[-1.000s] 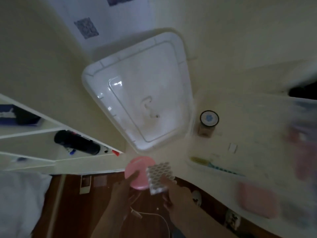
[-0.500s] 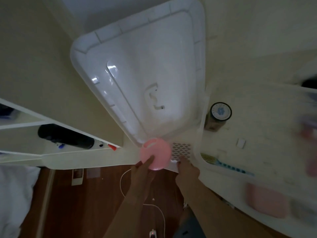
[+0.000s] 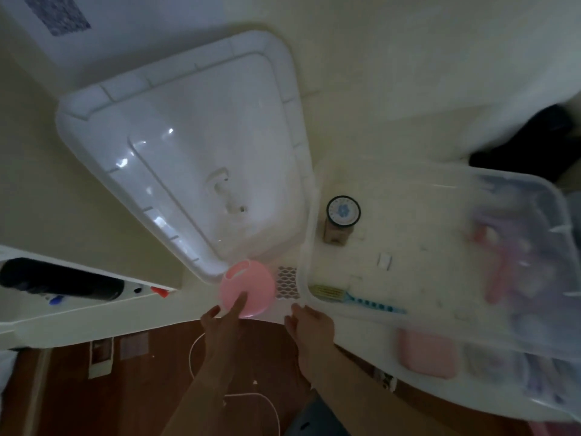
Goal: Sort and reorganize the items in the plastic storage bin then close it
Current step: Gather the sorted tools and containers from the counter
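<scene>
The pink round case [image 3: 247, 292] and honeycomb pad [image 3: 286, 283], held up together a second earlier, were set on the bench; the right hand [image 3: 309, 324] let go.

Readable text: none.
Jar lid [image 3: 343, 210]: blue flower emblem with ringed print, too blurred to read.
Other surfaces: no legible labels.

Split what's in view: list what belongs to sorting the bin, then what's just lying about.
Job: clear storage bin; white lid; pink round case under the left hand; honeycomb-patterned piece; right hand; jar and comb in the bin.

Lying about: black cylinder on the shelf; white cable on the floor.
</scene>
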{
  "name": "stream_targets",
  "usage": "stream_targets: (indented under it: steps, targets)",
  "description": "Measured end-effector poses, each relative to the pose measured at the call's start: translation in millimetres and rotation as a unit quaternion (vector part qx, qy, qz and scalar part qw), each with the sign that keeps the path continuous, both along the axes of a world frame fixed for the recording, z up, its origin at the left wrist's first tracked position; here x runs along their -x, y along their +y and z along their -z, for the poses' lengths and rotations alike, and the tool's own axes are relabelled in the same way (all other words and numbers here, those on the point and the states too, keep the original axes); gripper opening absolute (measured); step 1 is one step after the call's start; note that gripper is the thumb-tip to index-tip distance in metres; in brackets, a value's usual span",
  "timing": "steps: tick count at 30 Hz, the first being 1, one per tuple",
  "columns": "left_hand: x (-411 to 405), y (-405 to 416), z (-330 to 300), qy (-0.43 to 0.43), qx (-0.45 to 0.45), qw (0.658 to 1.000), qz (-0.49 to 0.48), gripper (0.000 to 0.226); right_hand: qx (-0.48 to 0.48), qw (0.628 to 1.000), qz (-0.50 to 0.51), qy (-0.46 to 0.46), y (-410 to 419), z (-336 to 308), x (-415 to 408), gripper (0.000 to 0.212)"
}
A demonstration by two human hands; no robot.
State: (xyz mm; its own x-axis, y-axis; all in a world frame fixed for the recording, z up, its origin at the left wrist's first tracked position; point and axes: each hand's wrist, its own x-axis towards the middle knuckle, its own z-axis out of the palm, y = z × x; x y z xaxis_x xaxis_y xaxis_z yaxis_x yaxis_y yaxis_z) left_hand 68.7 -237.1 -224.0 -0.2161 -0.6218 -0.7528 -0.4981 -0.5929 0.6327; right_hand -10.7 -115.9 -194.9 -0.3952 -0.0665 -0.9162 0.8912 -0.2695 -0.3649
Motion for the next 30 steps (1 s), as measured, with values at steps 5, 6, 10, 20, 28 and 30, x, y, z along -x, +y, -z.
stream_targets:
  steps: [5, 6, 10, 20, 28, 30]
  targets:
    - [9.0, 30.9, -75.4, -0.038, 0.274, 0.956, 0.095, 0.079, 0.013, 0.998, -0.057, 0.038, 50.6, -69.1, -6.6, 0.022]
    - [16.2, 38.4, -93.4, -0.016, 0.312, 0.943, 0.111, 0.071, 0.018, 0.997, -0.062, 0.047, 65.4, -83.9, -3.4, 0.022]
    - [55.5, 76.5, -163.3, 0.082, 0.456, 0.854, 0.236, 0.045, 0.027, 0.990, -0.100, 0.097, 136.5, -139.4, 13.1, 0.014]
    - [142.4, 185.8, -167.0, -0.052, 0.390, 0.623, 0.676, 0.082, -0.430, 0.635, -0.393, 0.507, 317.4, -147.2, 65.3, 0.033]
    - [152.4, 196.2, -106.6, -0.167, 0.352, 0.613, 0.687, 0.118, -0.509, 0.501, -0.516, 0.473, 338.2, -83.6, 79.2, 0.035]
    - [150.3, 195.0, -103.0, -0.137, 0.387, 0.588, 0.697, 0.104, -0.505, 0.502, -0.513, 0.480, 338.0, -82.9, 80.5, 0.035]
